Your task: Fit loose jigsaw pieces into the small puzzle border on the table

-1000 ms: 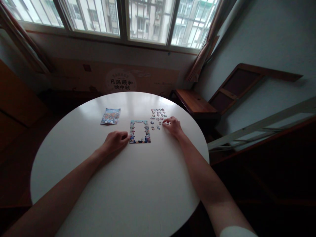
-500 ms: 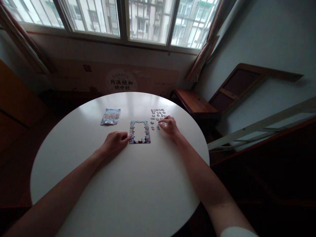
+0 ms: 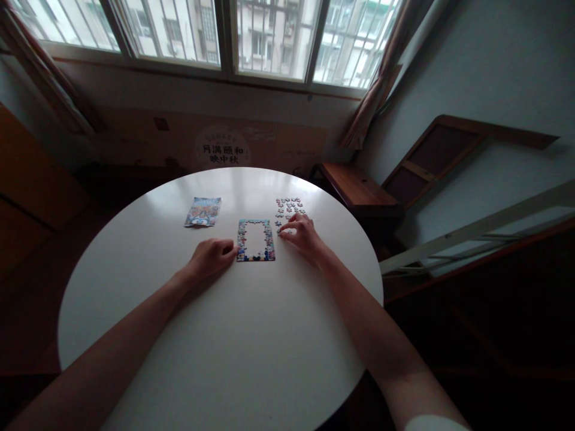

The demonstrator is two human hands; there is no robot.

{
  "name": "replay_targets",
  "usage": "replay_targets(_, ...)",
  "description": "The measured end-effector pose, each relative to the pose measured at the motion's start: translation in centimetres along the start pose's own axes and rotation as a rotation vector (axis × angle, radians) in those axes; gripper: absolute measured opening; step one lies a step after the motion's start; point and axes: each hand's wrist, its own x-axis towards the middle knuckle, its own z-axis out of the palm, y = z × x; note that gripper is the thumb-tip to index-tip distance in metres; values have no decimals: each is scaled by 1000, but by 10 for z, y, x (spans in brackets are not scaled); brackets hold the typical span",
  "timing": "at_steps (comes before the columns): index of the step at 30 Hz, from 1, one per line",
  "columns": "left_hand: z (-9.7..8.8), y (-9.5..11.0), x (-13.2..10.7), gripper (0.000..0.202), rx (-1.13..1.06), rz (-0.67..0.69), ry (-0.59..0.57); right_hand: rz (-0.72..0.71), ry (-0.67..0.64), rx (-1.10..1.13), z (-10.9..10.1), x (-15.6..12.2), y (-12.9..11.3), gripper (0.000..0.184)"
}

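A small jigsaw puzzle (image 3: 272, 245) lies on the white table, its colourful border joined into a rectangle around a bare white middle. My left hand (image 3: 213, 254) rests curled on the table, its knuckles against the puzzle's left edge and nothing visible in it. On the other side, my right hand (image 3: 302, 234) has thumb and forefinger pinched on a puzzle piece mostly covered by the fingertips. Loose puzzle pieces (image 3: 288, 209) are spread in rough rows just beyond that hand, some partly hidden under it.
A colourful printed packet (image 3: 203, 212) lies at the back left of the round white table (image 3: 251, 335). A wooden bench (image 3: 359, 185) stands behind the table's right side. Barred windows and a large printed cardboard panel (image 3: 278, 140) are at the back.
My right hand has shifted left and slightly nearer, from among the loose pieces to a piece close to the puzzle's right edge. My left hand stays in place.
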Motion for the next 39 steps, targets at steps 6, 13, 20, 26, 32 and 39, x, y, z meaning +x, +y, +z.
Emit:
replay_targets(6, 0, 0, 1, 39, 1, 6, 6, 7, 30, -8, 3, -4, -5, 15)
replay_targets(13, -1, 1, 1, 40, 7, -3, -11, -48, -40, 24, 7, -3, -10, 37)
replay_targets(20, -2, 2, 1, 40, 22, -11, -19, 61, -15, -97, 8, -4, -7, 76)
replay_targets(26, 0, 0, 1, 40, 20, -4, -11, 84, -32, -97, 8, -5, -5, 81)
replay_targets(32, 0, -1, 1, 40, 6, -7, -7, 226, 73, -83, 5, -2, 2, 85)
replay_targets(39, -1, 0, 1, 39, 3, -13, -10, 312, 175, -107, 7, -2, 11, 80)
